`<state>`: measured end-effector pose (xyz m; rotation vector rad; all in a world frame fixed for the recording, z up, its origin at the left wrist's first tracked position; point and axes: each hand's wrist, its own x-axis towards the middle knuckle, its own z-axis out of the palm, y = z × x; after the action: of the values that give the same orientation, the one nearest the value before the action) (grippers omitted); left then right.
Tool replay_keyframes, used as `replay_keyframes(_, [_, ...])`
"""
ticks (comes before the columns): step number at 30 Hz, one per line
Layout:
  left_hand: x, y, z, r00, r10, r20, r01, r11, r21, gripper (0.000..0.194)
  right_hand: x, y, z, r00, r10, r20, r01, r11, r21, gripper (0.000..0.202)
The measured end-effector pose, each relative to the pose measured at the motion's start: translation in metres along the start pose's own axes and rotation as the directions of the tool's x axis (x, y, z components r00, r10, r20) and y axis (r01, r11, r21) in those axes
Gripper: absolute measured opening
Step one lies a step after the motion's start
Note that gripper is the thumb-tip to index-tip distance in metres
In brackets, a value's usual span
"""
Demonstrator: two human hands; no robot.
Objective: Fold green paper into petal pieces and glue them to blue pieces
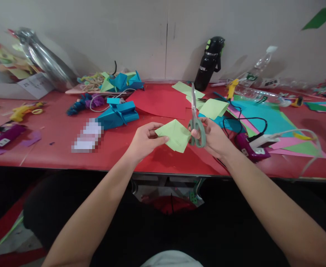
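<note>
Between my hands is a folded piece of light green paper (175,137), held up over the table's front part. My left hand (147,140) pinches its left corner between thumb and fingers. My right hand (211,135) is closed around the grey-green handles of a pair of scissors (194,107), whose blades point up and away from me. The paper's right corner meets the scissor handles; whether my right fingers also grip it, I cannot tell. Just behind lie a large red sheet (160,100) and loose light green papers (213,108).
Blue folded paper pieces (118,113) lie to the left beside a blurred-out item (88,136). At the right are a purple power strip (252,146) with cables and coloured sheets (271,118). A black bottle (208,65) stands by the wall. Yellow glue guns (26,111) rest on the red table (51,148).
</note>
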<state>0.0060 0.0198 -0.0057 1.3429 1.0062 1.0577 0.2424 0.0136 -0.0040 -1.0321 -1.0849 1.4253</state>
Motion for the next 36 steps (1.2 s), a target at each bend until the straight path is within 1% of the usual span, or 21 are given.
replay_keyframes(2, [0.000, -0.002, 0.003, 0.999, -0.014, -0.032, 0.012, 0.998, -0.062, 0.042, -0.002, 0.003, 0.006, 0.999, -0.025, -0.030, 0.024, 0.999, -0.026, 0.064])
replay_keyframes(4, [0.001, -0.005, 0.008, 0.997, -0.010, -0.081, -0.004, 0.986, -0.169, 0.040, -0.003, 0.007, 0.010, 0.997, -0.054, -0.053, 0.051, 0.997, -0.054, 0.062])
replay_keyframes(8, [0.001, -0.012, 0.020, 0.979, -0.060, -0.196, -0.021, 0.922, -0.386, 0.037, -0.005, 0.015, 0.015, 0.978, -0.166, -0.126, 0.154, 0.983, -0.102, 0.058])
replay_keyframes(10, [0.000, -0.013, 0.024, 0.973, -0.097, -0.208, -0.006, 0.894, -0.448, 0.037, -0.006, 0.019, 0.018, 0.961, -0.218, -0.168, 0.194, 0.970, -0.147, 0.056])
replay_keyframes(12, [-0.002, -0.014, 0.026, 0.980, -0.111, -0.168, 0.020, 0.884, -0.467, 0.036, -0.008, 0.022, 0.021, 0.944, -0.262, -0.200, 0.220, 0.953, -0.209, 0.054])
replay_keyframes(15, [-0.005, -0.014, 0.026, 0.990, -0.105, -0.093, 0.054, 0.896, -0.440, 0.032, -0.010, 0.022, 0.025, 0.918, -0.322, -0.232, 0.252, 0.925, -0.286, 0.049])
replay_keyframes(18, [-0.007, -0.014, 0.026, 0.993, -0.092, -0.072, 0.056, 0.916, -0.398, 0.033, -0.011, 0.021, 0.025, 0.901, -0.362, -0.240, 0.282, 0.908, -0.310, 0.049])
replay_keyframes(20, [-0.006, -0.014, 0.025, 0.993, -0.071, -0.098, 0.030, 0.926, -0.376, 0.034, -0.010, 0.019, 0.022, 0.894, -0.390, -0.220, 0.311, 0.894, -0.323, 0.050])
replay_keyframes(22, [-0.003, -0.014, 0.021, 0.985, -0.037, -0.167, -0.028, 0.928, -0.372, 0.032, -0.009, 0.016, 0.018, 0.881, -0.428, -0.202, 0.345, 0.873, -0.344, 0.054])
replay_keyframes(24, [0.001, -0.012, 0.015, 0.968, -0.003, -0.252, -0.099, 0.915, -0.391, 0.029, -0.010, 0.012, 0.015, 0.874, -0.452, -0.181, 0.368, 0.856, -0.362, 0.061])
replay_keyframes(27, [0.007, -0.009, 0.002, 0.943, 0.018, -0.332, -0.171, 0.882, -0.438, 0.027, -0.015, 0.007, 0.012, 0.890, -0.435, -0.139, 0.363, 0.857, -0.365, 0.068])
replay_keyframes(30, [0.010, -0.007, -0.007, 0.927, -0.020, -0.374, -0.171, 0.865, -0.471, 0.027, -0.021, 0.006, 0.010, 0.927, -0.366, -0.077, 0.314, 0.873, -0.372, 0.064])
replay_keyframes(33, [0.010, -0.006, -0.009, 0.922, -0.064, -0.381, -0.150, 0.850, -0.505, 0.028, -0.023, 0.009, 0.007, 0.962, -0.272, 0.011, 0.252, 0.873, -0.418, 0.054])
replay_keyframes(36, [0.010, -0.005, -0.008, 0.924, -0.073, -0.375, -0.144, 0.843, -0.518, 0.031, -0.023, 0.008, 0.003, 0.975, -0.199, 0.099, 0.222, 0.840, -0.495, 0.055])
